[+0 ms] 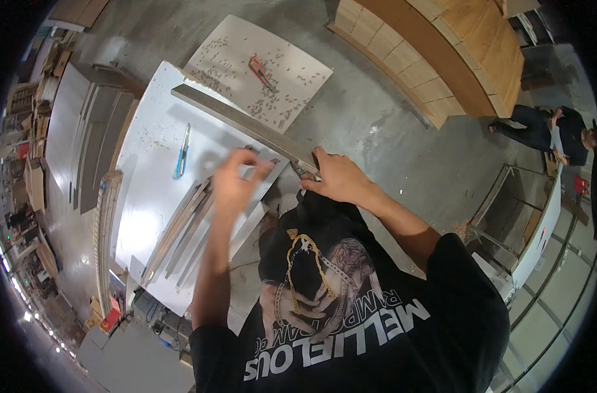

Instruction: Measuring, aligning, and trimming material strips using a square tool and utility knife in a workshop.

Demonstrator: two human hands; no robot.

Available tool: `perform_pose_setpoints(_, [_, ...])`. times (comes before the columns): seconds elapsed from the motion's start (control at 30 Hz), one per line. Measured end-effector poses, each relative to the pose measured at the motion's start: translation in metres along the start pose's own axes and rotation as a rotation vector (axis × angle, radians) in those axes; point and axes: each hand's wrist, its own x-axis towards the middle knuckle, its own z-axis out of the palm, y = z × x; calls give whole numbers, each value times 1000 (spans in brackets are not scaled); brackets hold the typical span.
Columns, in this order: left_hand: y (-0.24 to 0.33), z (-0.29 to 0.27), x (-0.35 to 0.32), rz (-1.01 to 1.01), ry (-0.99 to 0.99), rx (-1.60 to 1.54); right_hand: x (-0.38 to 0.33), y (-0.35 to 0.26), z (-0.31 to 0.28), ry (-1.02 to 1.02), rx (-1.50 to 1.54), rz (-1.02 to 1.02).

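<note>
At the strip's near end: right hand (338,178), clamped on the long grey strip (239,122), fingers and thumb at opposite edges.
Long axis of the strip: from the right hand forward and leftward, the far part above or on the worktop (148,187); contact there cannot be told.
Left hand (233,187): left of the right hand, on the strip's body side; blurred, so whether its fingers are apart, together or holding anything cannot be told.
Nearer hand: the right, in contact; the strip passes just ahead of the left.
Loose strips (174,237): left of the left hand and bodyward, roughly side by side on the worktop.
Blue knife (182,154): left of and ahead of the left hand, lying on the worktop.
Pale board (246,36): ahead of both hands, beyond the strip, bearing scattered small pieces (269,101) and a red tool (260,72).
Another person (568,139): well apart, to the right of the right hand.
</note>
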Motion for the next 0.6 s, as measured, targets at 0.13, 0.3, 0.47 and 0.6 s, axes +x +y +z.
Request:
perform_pose_setpoints(0.13, [46,19,-17,91,-70,239,2,-28,3,-6,-51,-67])
perform_pose_setpoints(0.3, [43,2,-24,65,-104,445,4,-38,8,-14,-129,-162])
perform_pose_setpoints(0.47, [52,-13,-34,224,-110,617,3,-41,13,4,-219,-243])
perform_pose_setpoints(0.6, [45,-27,-36,345,-178,503,-2,-43,18,-5,-264,-289])
